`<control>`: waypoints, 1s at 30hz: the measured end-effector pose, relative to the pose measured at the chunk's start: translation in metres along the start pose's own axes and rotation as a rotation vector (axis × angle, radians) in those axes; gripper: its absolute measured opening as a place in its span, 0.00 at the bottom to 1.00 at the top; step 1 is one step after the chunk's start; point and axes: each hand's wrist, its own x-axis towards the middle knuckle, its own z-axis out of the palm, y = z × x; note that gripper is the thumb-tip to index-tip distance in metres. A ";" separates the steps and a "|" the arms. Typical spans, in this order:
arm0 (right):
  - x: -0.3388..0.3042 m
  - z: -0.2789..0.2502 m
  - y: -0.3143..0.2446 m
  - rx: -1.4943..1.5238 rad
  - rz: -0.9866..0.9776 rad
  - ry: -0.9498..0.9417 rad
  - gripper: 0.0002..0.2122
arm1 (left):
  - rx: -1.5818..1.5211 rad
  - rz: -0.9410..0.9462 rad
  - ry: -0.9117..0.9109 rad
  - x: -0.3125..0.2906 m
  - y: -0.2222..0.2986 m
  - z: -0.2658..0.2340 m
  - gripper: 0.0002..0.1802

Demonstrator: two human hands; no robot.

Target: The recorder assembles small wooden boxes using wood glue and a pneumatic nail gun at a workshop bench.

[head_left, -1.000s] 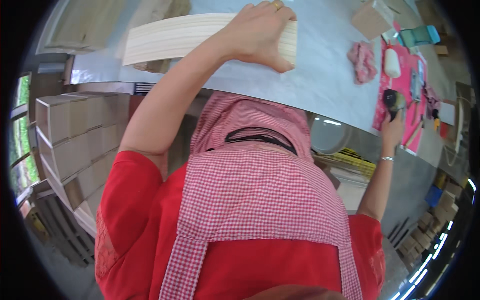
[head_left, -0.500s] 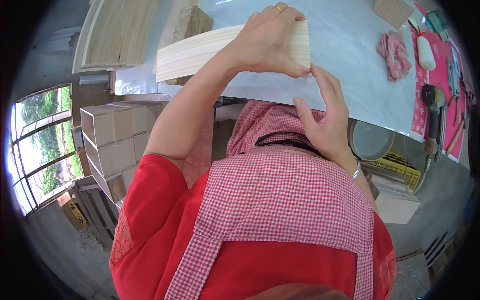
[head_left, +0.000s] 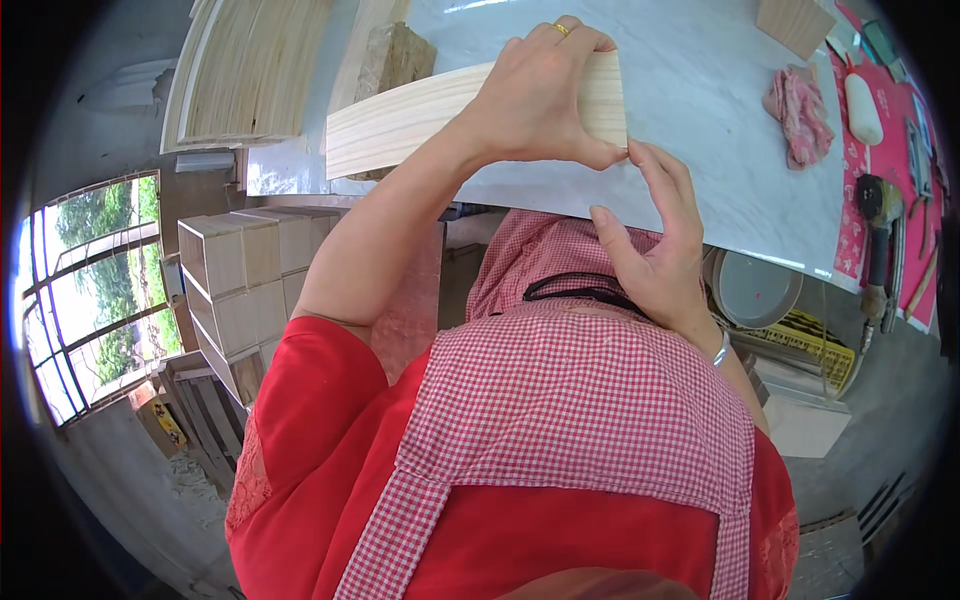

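While the red shirt and checked apron (head_left: 590,420) fill the near view at 6 o'clock, both hands work above. Right hand (head_left: 655,250), at 1 o'clock from the apron, has fingers half spread, its fingertips touching the lower right corner of the wood board (head_left: 400,125). Left hand (head_left: 535,95), at 12 o'clock, is clamped over the board's right end, thumb under, fingers on top. Board lies flat on the pale table (head_left: 700,120). Looks like positioning only: board gripped and being lined up, nothing else done to it yet. Farther, at 2 o'clock: pink rag (head_left: 797,105), power tool (head_left: 878,235). At 9 o'clock, stacked wood boxes (head_left: 245,280).
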 end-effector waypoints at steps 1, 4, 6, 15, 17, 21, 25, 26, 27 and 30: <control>0.000 0.000 0.000 0.007 0.002 -0.001 0.29 | 0.001 -0.001 0.000 0.000 0.000 0.000 0.45; 0.000 0.001 0.000 0.018 0.005 -0.006 0.29 | 0.017 0.014 0.012 -0.001 -0.001 0.000 0.46; 0.001 0.001 0.001 0.034 0.002 -0.004 0.29 | 0.021 0.017 0.013 -0.001 -0.002 0.000 0.46; 0.004 -0.078 0.013 -0.337 0.083 0.102 0.28 | 0.056 -0.026 0.012 -0.001 -0.001 0.002 0.46; 0.000 -0.146 0.044 -0.730 0.026 0.251 0.28 | 0.056 -0.055 0.038 -0.007 -0.001 0.000 0.46; -0.054 -0.284 0.124 -1.395 0.317 0.300 0.30 | 0.023 -0.056 0.036 0.001 0.003 0.004 0.46; -0.071 -0.316 0.145 -1.405 0.531 0.168 0.29 | 0.041 -0.086 0.027 0.000 0.005 0.004 0.47; -0.067 -0.319 0.149 -1.421 0.507 0.164 0.29 | 0.045 -0.086 0.015 0.000 0.004 0.004 0.47; -0.062 -0.321 0.154 -1.411 0.389 0.141 0.29 | 0.048 -0.085 0.005 0.000 0.004 0.004 0.47; -0.045 -0.332 0.161 -1.406 0.139 0.086 0.27 | 0.038 -0.093 0.002 -0.001 0.003 0.005 0.47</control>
